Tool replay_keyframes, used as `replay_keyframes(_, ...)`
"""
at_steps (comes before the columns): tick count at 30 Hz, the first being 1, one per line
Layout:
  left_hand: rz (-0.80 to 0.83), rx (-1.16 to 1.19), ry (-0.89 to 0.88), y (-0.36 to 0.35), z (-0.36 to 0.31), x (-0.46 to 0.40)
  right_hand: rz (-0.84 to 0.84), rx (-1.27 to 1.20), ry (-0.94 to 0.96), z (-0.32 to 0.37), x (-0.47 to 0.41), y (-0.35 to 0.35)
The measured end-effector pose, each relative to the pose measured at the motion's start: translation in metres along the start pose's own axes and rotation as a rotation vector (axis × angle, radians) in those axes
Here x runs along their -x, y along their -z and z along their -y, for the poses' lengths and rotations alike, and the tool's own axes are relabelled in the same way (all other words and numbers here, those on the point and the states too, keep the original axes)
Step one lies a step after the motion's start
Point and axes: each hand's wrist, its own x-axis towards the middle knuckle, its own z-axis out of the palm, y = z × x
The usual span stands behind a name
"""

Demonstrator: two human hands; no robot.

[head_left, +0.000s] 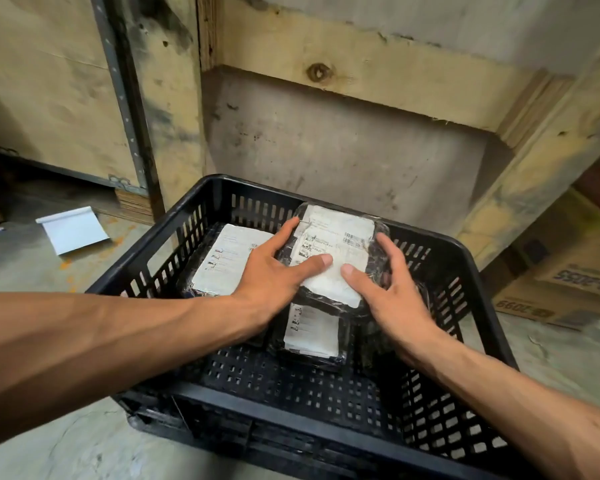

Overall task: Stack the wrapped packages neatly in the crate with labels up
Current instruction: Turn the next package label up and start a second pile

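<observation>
Forearms reach over the black crate [465,258] as our left hand [274,271] and right hand [388,289] clasp the top package [333,258], label up, above two others; tilted, it could slide off crooked.

label text [329,242] blurred — unreadable

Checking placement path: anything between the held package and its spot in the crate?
Nothing visible blocks it. Both hands, left hand and right hand, hold the top package, label up, over a lower package inside the crate. Another package lies to its left.
</observation>
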Motion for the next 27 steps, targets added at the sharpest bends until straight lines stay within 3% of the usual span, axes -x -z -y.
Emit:
replay_keyframes(2, 0.011, -0.071, 0.033, 0.001, 0.003, 0.001, -0.009, 0.010, -0.014, -0.004, -0.002, 0.003)
replay_keyframes(8, 0.279, -0.471, 0.176, 0.003, 0.014, 0.006, 0.064, 0.178, -0.124, -0.014, -0.008, 0.027)
replay_keyframes(14, 0.257, -0.580, 0.316, -0.014, 0.037, 0.003, 0.157, 0.327, -0.355, -0.032, -0.024, 0.027)
replay_keyframes(20, 0.222, -0.803, 0.311, -0.021, 0.041, 0.000, 0.267, 0.666, -0.355, -0.043, -0.034, 0.017)
replay_keyframes(27, 0.306, -1.014, 0.393, -0.027, 0.046, -0.009, 0.409, 0.833, -0.356, -0.058, -0.033, 0.017)
